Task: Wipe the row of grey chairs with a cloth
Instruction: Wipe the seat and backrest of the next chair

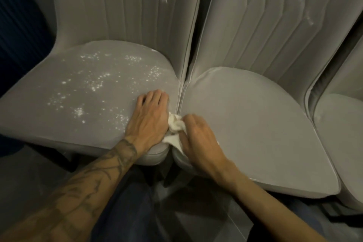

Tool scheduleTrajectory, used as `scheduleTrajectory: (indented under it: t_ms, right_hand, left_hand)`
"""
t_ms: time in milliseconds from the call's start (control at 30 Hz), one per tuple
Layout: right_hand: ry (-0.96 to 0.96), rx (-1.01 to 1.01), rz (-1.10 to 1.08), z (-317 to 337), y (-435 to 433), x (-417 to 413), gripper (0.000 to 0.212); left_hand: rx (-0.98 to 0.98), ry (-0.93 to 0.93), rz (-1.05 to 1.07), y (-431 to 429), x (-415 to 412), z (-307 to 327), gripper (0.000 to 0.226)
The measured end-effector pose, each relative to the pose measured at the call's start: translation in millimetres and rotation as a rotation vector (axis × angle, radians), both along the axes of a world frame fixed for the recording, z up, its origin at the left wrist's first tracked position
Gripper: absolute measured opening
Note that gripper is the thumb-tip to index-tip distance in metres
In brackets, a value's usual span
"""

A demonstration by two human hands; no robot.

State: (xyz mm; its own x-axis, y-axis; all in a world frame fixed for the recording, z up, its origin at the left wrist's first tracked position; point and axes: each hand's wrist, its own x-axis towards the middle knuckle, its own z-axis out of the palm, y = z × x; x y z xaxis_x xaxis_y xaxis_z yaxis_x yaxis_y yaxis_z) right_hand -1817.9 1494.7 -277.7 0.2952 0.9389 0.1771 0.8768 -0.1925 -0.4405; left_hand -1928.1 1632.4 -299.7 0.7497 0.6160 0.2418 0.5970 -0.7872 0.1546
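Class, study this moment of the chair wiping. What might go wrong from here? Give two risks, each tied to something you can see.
1. The white specks on the left seat may be swept into the gap between seats, where the cloth lies bunched in the right hand.
2. The left hand rests flat on that dusty seat and may carry powder onto the cleaner middle seat.
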Motion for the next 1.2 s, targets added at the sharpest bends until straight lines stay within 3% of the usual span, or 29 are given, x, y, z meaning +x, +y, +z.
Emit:
scheduleTrajectory:
  t_ms: [67,133,200,300,400,533,633,733,900,1000,1100,1200]
  right_hand:
    - [-0.047,-0.020,-0.081,8.4,26.6,9.9,0.038]
    - [-0.089,-0.030,-0.133,5.0,30.3,10.6,0.038]
    - [-0.104,-0.015,-0.106,-1.7,2.3,-2.1,0.047]
    - [-0.093,0.061,-0.032,-16.6,-59.7,-15.8,0.033]
    - [-0.102,0.067,-0.058,-20.9,-61.5,-18.0,0.051]
    - [-0.178,0.040,-0.135,-21.8,-23.4,-34.1,0.007]
    - [-0.198,0.056,-0.050,-23.0,-51.3,-24.6,0.009]
    - [-0.215,0.075,-0.098,-22.9,-105.1,0.5,0.033]
    - [-0.274,0.083,-0.247,-29.3,-80.5,-25.4,0.008]
    - [-0.292,0.132,-0.144,-28.7,-69.3,-36.7,0.004]
    - [-0.275,0.032,-0.059,-23.3,-120.4,-3.0,0.014]
    - [-0.203,0.011,-0.147,-13.6,-159.5,17.7,0.041]
  left_hand:
    - [-0.012,-0.013,-0.010,-2.2,0.3,-0.2,0.050]
    - [0.015,-0.032,-0.005,-2.1,1.9,-5.1,0.040]
    - [0.046,-0.052,-0.001,-1.2,3.4,-11.0,0.027]
    - [0.079,-0.103,0.025,-2.7,8.6,-14.9,0.020]
    - [0.095,-0.117,0.038,-4.0,11.7,-15.4,0.020]
    - [0.094,-0.110,0.026,-4.2,12.4,-16.4,0.021]
    - [0.105,-0.129,0.014,-3.2,11.3,-17.3,0.018]
    - [0.123,-0.132,-0.004,-2.2,10.6,-20.6,0.018]
    - [0.128,-0.114,0.010,-0.3,12.1,-21.2,0.022]
    - [0.109,-0.106,0.014,-1.3,11.9,-18.6,0.019]
    - [0.121,-0.087,-0.008,-4.3,10.1,-13.7,0.017]
    - [0.131,-0.062,-0.005,-8.0,8.7,-7.1,0.020]
